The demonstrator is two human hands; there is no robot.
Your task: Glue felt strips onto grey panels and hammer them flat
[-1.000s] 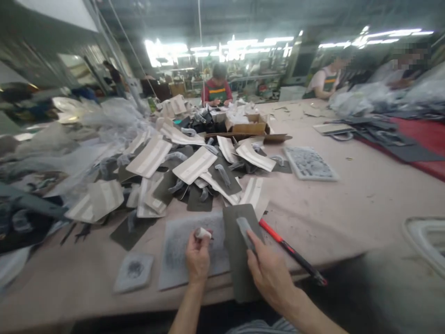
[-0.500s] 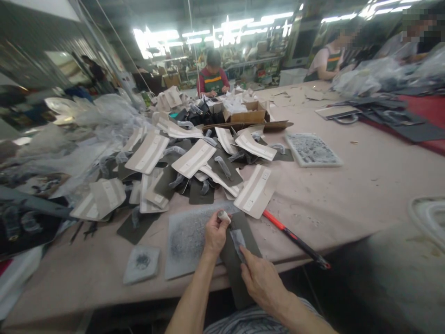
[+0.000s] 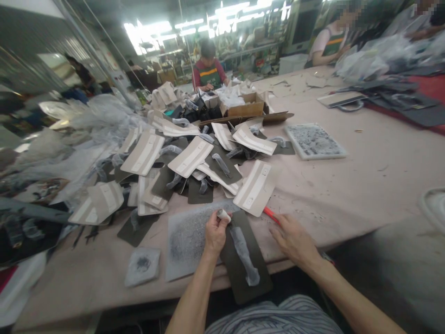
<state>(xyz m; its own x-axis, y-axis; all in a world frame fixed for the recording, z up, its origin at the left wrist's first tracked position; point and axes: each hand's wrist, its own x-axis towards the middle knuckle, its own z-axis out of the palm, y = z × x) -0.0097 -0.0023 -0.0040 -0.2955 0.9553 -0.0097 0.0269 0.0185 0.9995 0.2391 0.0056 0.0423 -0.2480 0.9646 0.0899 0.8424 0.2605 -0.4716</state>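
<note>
The left hand (image 3: 216, 232) is pinching one small white-topped tool (image 3: 224, 215), thumb and fingers wrapping it closely. Whether the tool's lower end is touching anything, I cannot tell. The right hand (image 3: 295, 239) is lying over one red-handled bar (image 3: 271, 216), fingers half curling across the red part; whether they are gripping or only touching, I cannot tell. That hand is hiding the bar's middle.

Between the hands, one dark panel (image 3: 232, 262) is sloping toward the lap, its lower end overhanging the table edge. One plastic-wrapped handle (image 3: 244, 253) is running lengthwise along it. Just left of the panel, one large speckled slab (image 3: 184, 239) is lying flat, the left hand partly covering it; one small square block (image 3: 142, 266) is sitting beside that slab. One cream panel (image 3: 255, 188) is lying at the bar's red end.

Beyond, a heap of panels (image 3: 191, 157) is crowding the table, overlapping too much for counting. A second slab (image 3: 316, 141) is lying to its right. One cardboard box (image 3: 246, 107) is standing behind the heap, and one co-worker (image 3: 210, 74) is sitting past it.
</note>
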